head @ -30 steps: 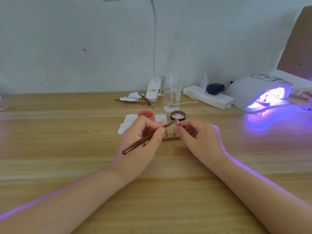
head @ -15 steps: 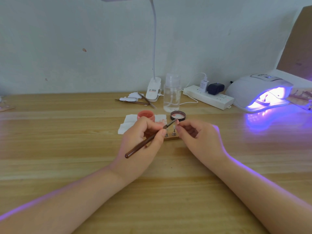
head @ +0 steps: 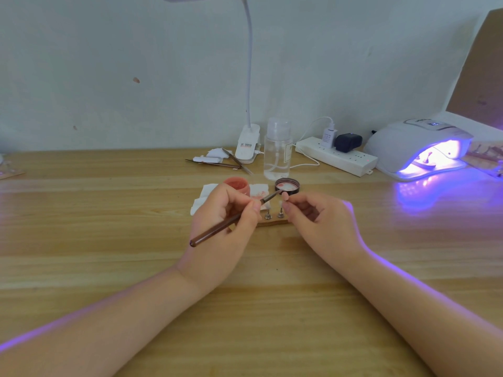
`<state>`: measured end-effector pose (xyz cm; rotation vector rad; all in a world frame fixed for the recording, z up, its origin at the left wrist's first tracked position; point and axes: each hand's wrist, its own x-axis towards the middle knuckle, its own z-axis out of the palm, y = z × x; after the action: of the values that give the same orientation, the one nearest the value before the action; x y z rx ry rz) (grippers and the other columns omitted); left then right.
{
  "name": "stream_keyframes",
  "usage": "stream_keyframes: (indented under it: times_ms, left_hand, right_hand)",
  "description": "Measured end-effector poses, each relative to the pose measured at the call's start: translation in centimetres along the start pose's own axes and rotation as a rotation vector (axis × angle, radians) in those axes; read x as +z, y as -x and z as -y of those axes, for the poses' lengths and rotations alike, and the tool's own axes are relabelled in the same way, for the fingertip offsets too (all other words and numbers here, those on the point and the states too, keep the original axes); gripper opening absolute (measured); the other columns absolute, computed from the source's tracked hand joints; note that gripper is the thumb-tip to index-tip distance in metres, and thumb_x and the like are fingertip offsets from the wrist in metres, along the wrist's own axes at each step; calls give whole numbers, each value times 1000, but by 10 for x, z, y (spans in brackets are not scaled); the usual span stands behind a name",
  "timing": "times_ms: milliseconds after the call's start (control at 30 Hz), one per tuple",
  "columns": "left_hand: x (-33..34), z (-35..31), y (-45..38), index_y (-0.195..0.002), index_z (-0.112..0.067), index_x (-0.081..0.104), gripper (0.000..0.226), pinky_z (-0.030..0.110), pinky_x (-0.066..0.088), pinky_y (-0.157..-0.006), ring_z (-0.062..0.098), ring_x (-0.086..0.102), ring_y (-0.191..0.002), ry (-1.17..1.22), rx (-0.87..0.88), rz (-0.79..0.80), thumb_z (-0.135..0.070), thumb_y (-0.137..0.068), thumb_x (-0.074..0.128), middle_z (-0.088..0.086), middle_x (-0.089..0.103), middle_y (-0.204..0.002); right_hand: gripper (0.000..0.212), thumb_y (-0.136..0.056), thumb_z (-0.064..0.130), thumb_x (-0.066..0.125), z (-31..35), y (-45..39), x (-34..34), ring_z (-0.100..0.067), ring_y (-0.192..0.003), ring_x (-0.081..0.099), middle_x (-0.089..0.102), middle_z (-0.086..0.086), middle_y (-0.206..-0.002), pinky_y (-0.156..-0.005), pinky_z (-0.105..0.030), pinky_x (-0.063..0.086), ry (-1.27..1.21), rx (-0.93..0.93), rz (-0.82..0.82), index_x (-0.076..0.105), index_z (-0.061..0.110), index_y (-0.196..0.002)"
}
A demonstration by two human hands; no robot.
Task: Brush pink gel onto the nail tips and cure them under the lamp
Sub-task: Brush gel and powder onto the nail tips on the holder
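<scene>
Holding a brown-handled gel brush (head: 231, 220) in the left hand (head: 226, 229), with the right hand (head: 318, 221) pinching a nail tip (head: 283, 204) beside it.

Left fingers and thumb are curled round the brush shaft, whose bristle end reaches up and right to the rim of the dark jar lid (head: 287, 185) smeared with pink gel. The right thumb and forefinger pinch the small pale tip on its metal stand; a second stand (head: 268, 215) sits just to its left, both on a small wooden base (head: 272, 222). Behind the left hand stands the open pink gel pot (head: 236, 184) on a stained white wipe (head: 202, 198). Far right on the wooden table (head: 109, 240), the white curing lamp (head: 416, 148) glows violet, with something small inside that I cannot make out. A clear bottle (head: 277, 151), a power strip (head: 337, 156), tweezers (head: 217, 164) and a clip lamp (head: 247, 144) line the back wall.
</scene>
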<state>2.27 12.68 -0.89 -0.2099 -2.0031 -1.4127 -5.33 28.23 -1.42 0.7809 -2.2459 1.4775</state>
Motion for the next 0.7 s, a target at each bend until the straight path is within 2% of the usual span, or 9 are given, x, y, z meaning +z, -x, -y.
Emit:
stream_keyframes:
  times_ms: [133, 233, 333, 400, 567, 633, 700]
  left_hand:
    - [0, 0, 1, -76, -21, 56, 15, 7, 43, -76, -7, 60, -85, -19, 2, 45, -17, -89, 62, -8, 67, -74]
    - [-2, -2, 3, -74, -17, 55, 11, 11, 44, -75, -3, 58, -72, 12, 24, 74, -19, -85, 58, -1, 65, -71]
    - [-3, -2, 2, -74, -23, 56, 11, 18, 45, -78, 9, 60, -83, 35, 29, 59, -21, -85, 59, -2, 64, -72]
    - [-3, -1, 2, -74, -27, 55, 14, 18, 45, -79, 11, 59, -90, 34, 27, 41, -20, -86, 57, -7, 65, -73]
    - [0, 1, -1, -82, -27, 58, 9, 9, 43, -84, 0, 57, -113, 43, -5, 45, -20, -85, 62, -20, 69, -96]
    - [0, 2, -1, -84, -24, 58, 15, 6, 42, -83, -9, 58, -108, 29, 10, 82, -11, -88, 65, -27, 67, -94]
    - [0, 1, 1, -83, -21, 58, 20, 2, 41, -76, -15, 60, -89, -4, 33, 113, -3, -87, 64, -29, 66, -84]
  right_hand:
    - [6, -85, 10, 69, 0, 0, 0, 2, -62, 60, 67, 11, -66, -62, -7, 46, -2, -11, 3, 74, 13, -86]
    - [8, -84, 7, 68, -1, 0, 0, 6, -61, 59, 65, 14, -64, -61, -5, 44, 0, -14, 4, 74, 13, -85]
    - [7, -84, 9, 69, -1, 0, 0, 7, -60, 58, 64, 17, -61, -61, -4, 44, 8, -15, 2, 74, 15, -84]
    - [8, -84, 10, 69, -2, 0, 0, 7, -59, 58, 63, 18, -60, -61, -4, 43, -2, -13, -3, 74, 16, -83]
    - [8, -84, 11, 69, -2, 0, 0, 5, -61, 60, 65, 16, -62, -63, -7, 46, -14, -4, 0, 74, 18, -84]
    - [9, -84, 11, 69, -1, 0, 0, 5, -60, 59, 65, 16, -62, -63, -8, 46, -19, -5, -5, 74, 18, -84]
    - [8, -84, 11, 69, -1, 0, 1, 5, -59, 59, 65, 15, -61, -62, -7, 46, -22, -5, -9, 74, 17, -83]
